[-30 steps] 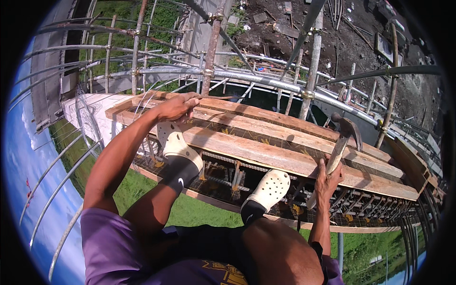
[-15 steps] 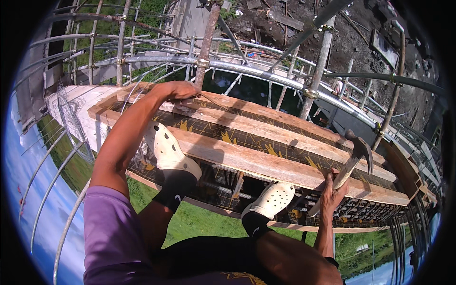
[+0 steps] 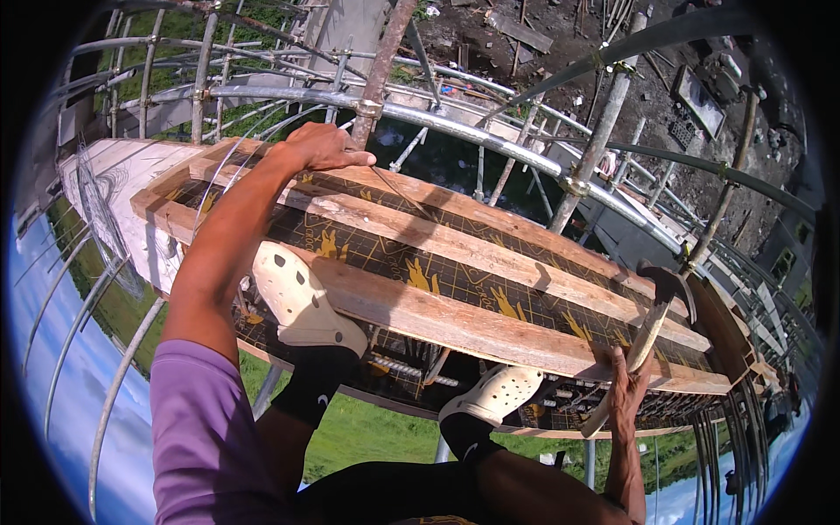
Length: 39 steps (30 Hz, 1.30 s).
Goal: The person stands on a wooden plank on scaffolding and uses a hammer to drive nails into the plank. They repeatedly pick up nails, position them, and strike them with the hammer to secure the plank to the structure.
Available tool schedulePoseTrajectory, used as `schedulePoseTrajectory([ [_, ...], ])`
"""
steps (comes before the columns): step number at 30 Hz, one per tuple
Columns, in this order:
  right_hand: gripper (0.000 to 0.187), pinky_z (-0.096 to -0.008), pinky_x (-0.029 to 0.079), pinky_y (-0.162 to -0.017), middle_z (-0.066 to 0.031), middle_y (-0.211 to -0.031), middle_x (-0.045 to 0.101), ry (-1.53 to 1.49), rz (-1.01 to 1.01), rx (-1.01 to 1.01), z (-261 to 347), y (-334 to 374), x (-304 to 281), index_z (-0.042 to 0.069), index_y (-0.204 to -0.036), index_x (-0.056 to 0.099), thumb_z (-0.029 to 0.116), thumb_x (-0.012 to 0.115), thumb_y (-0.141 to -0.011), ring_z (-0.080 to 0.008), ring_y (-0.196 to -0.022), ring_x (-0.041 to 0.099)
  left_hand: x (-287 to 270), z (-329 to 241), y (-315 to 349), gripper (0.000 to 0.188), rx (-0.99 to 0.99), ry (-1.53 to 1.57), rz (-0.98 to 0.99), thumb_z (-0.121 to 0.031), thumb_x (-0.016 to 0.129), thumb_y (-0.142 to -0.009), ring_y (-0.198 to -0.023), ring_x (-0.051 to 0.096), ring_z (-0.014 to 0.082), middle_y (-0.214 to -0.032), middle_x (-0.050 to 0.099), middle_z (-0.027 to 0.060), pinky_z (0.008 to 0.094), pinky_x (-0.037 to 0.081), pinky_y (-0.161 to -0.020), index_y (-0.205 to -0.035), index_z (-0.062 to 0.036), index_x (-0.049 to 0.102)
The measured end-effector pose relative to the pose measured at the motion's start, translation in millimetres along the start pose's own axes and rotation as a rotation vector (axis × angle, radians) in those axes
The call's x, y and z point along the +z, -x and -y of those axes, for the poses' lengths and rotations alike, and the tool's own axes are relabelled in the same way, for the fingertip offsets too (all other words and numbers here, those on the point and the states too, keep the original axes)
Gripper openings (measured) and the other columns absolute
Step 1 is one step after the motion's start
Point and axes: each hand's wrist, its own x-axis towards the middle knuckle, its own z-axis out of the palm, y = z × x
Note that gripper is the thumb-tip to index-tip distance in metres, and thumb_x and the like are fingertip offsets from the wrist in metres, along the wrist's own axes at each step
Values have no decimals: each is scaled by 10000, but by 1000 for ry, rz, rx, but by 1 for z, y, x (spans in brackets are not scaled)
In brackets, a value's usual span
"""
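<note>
Right hand [image 3: 628, 385], 4 o'clock: fist wrapped round hammer [image 3: 646, 337], pale wooden handle, dark curved claw head uppermost. Left hand [image 3: 325, 146], 11 o'clock: fingers curled, pressed on far plank [image 3: 455, 206] of weathered timber formwork over black patterned sheet [image 3: 455, 280].

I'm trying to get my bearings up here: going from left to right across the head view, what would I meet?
Purple sleeve → left white clog → left hand on the top plank → right white clog → right hand → hammer it grips.
</note>
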Motion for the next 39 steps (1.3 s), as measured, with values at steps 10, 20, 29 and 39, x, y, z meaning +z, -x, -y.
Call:
schedulePoseTrajectory([
  [10, 616, -280, 484, -476, -54, -802, 567, 155, 578, 179, 173, -72, -19, 17, -1313, 470, 496, 687, -992, -99, -551, 551, 25, 24, -11, 819, -33, 27, 29, -834, 476, -898, -990, 718, 415, -978, 752, 243, 502, 535, -938, -1221, -144, 775],
  [20, 456, -271, 492, -461, -21, -736, 522, -395, 1018, 273, 137, -141, 188, 21, -1060, 488, 457, 616, -1042, -103, -559, 547, 46, 37, 1, 789, -17, 140, -37, -762, 509, -913, -1030, 714, 424, -1069, 743, 266, 522, 534, -935, -1117, -52, 787],
  [29, 403, -281, 512, -482, -52, -709, 559, -341, 1199, 295, 77, -145, 243, -13, -1353, 525, 256, 552, -1055, -121, -554, 566, 61, 47, -9, 811, 23, 119, -97, -810, 487, -909, -864, 708, 426, -878, 733, 261, 507, 544, -815, -1015, -70, 801],
  [39, 448, -318, 528, -476, -69, -736, 552, -406, 1274, 337, 58, -165, 266, -13, -1401, 514, 164, 587, -996, -163, -544, 575, 55, 47, -15, 840, 42, 99, -69, -815, 496, -893, -846, 710, 435, -861, 728, 272, 518, 551, -817, -1092, -56, 797],
])
